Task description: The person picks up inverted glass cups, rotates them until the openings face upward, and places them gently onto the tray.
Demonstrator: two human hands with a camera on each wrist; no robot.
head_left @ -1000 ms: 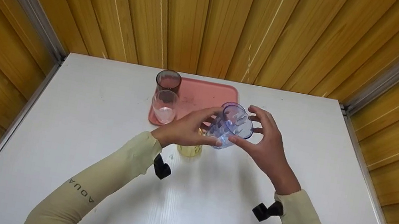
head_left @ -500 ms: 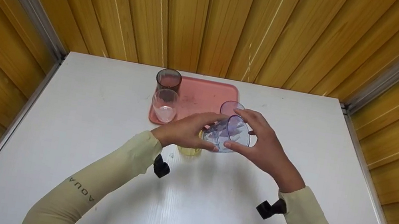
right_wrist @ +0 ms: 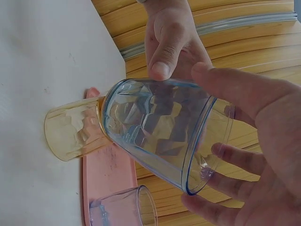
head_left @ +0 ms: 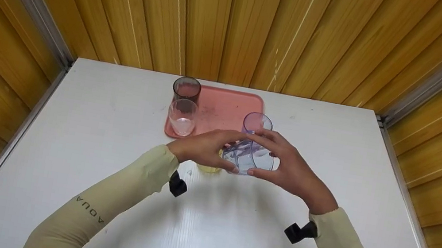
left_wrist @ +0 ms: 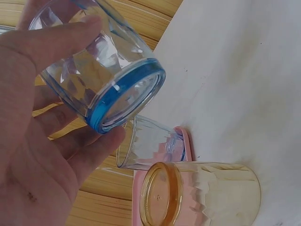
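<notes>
Both hands hold a clear cup with a blue tint (right_wrist: 157,125) above the table. It lies tilted, its mouth toward my right hand and its thick blue base (left_wrist: 124,92) on the left-hand side. My left hand (head_left: 206,146) grips the body near the base between thumb and fingers. At the mouth end, my right hand (head_left: 289,169) curls thumb and fingers around the rim. A yellow cup (left_wrist: 225,190) stands upside down on the table below, mostly hidden by my left hand in the head view.
A pink tray (head_left: 228,105) lies at the back of the white table (head_left: 116,106). On its left side stand a dark smoky cup (head_left: 186,89) and a clear cup (head_left: 182,117). A purple-tinted cup (head_left: 258,122) stands at its right front corner, just behind my hands.
The blue-tinted cup has tipped, its mouth swinging from upward to the right, and come slightly nearer. My right fingers have moved left over its rim; my left hand has barely shifted.
</notes>
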